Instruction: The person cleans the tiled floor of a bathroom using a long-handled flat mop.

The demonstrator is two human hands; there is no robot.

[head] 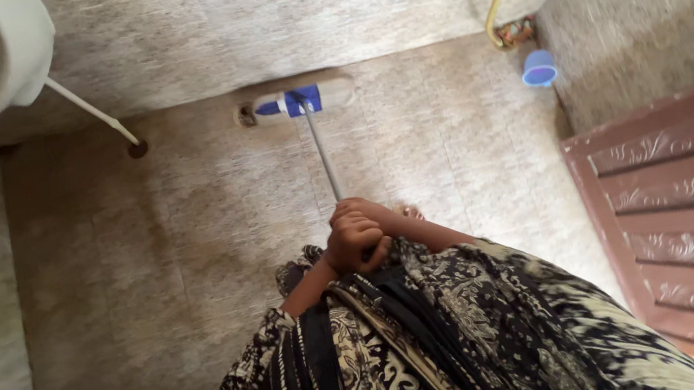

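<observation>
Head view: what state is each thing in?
Mop: head flat on the floor at the wall, handle tilted toward the person.
Left hand: closed around the mop handle.
Right hand: closed on the handle, mostly hidden.
Blue cup: on the floor, in the corner.
Door: ajar.

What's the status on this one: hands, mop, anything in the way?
Both hands, left hand and right hand, clamped on the thin metal mop handle. Flat blue-and-white mop head down on the tiled floor by the wall. Small blue plastic cup off in the corner, clear.

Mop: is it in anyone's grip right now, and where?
Yes. Both hands, left hand and right hand, clasp the mop at the handle's top end.
</observation>
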